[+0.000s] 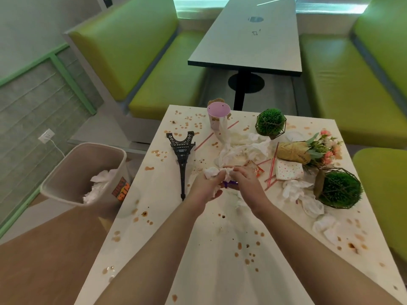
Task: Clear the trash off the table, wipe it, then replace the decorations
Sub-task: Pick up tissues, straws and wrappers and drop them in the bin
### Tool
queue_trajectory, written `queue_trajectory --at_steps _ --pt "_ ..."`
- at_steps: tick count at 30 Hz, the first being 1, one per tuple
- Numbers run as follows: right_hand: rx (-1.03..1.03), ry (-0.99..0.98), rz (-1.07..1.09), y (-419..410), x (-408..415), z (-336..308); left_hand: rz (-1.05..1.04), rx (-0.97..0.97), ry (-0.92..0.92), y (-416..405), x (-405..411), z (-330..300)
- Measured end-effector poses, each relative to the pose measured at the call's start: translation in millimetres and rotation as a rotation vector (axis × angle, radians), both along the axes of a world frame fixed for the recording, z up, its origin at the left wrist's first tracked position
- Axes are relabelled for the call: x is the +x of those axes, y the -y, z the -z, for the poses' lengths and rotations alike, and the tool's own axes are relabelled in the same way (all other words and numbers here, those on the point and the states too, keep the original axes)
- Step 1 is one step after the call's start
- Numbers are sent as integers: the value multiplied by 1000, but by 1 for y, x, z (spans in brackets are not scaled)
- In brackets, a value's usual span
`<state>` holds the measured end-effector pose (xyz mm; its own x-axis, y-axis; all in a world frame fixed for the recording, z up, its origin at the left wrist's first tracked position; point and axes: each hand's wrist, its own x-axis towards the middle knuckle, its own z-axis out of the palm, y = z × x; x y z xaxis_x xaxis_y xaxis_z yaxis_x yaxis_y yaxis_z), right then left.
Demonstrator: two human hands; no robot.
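Mid-table, toward the left edge: my left hand (203,186) bunches crumpled tissue (211,172), fingers curled round it; my right hand (241,183) pinches more tissue and a purple wrapper (230,184). Feather-light, soft stuff that compresses to nothing; probably damp, may tear, so gather it in a fist rather than by a corner. More tissues (244,146) lie beyond, near the far edge. Waste bin (72,172) stands just off the left edge.
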<state>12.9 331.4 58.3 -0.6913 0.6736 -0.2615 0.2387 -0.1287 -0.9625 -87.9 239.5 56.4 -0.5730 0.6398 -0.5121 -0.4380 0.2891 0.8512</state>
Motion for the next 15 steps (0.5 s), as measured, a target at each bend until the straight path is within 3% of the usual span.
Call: queue_trajectory --at_steps 4,8,15 --pt "141 38 -109 26 -15 -1 -45 17 67 21 -15 -1" --pt "211 49 -41 49 -40 -6 -74 36 175 51 -36 -12" --pt "247 28 53 112 -119 -26 -253 -144 -81 127 -117 -33"
